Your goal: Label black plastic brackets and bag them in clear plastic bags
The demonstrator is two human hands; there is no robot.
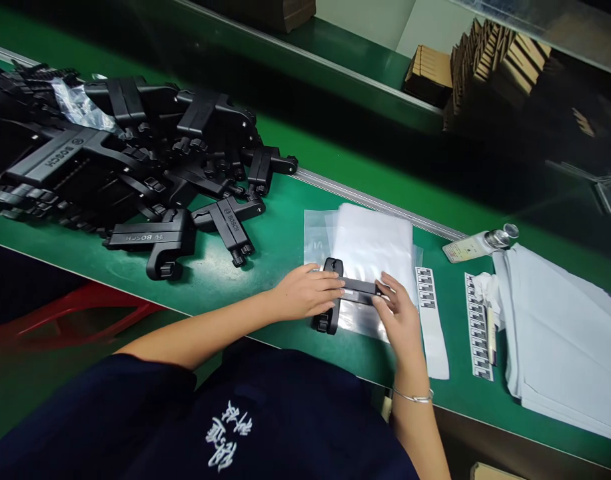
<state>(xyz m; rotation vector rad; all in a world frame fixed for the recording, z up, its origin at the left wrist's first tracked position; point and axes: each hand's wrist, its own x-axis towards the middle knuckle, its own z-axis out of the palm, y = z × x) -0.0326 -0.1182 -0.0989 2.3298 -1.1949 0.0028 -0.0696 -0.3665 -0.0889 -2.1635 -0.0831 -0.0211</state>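
A black T-shaped plastic bracket [358, 288] lies on a stack of clear plastic bags [372, 233] in front of me. My left hand [305, 292] reaches over its wide crosspiece from the left, fingers stretched across it and holding it down. At the far end of the bracket's stem, my right hand [396, 308] pinches it between thumb and fingers. A small pale label shows on the stem between the two hands. Just right of the bags is a strip of printed labels [426, 288] on white backing.
Many similar black brackets marked BOSCH [60, 157] are heaped at the left. On the right are a bottle with a metal top [468, 247], another label strip [478, 333], a pen [492, 333] and a stack of white bags [570, 347]. Folded cardboard [430, 70] stands on the shelf behind.
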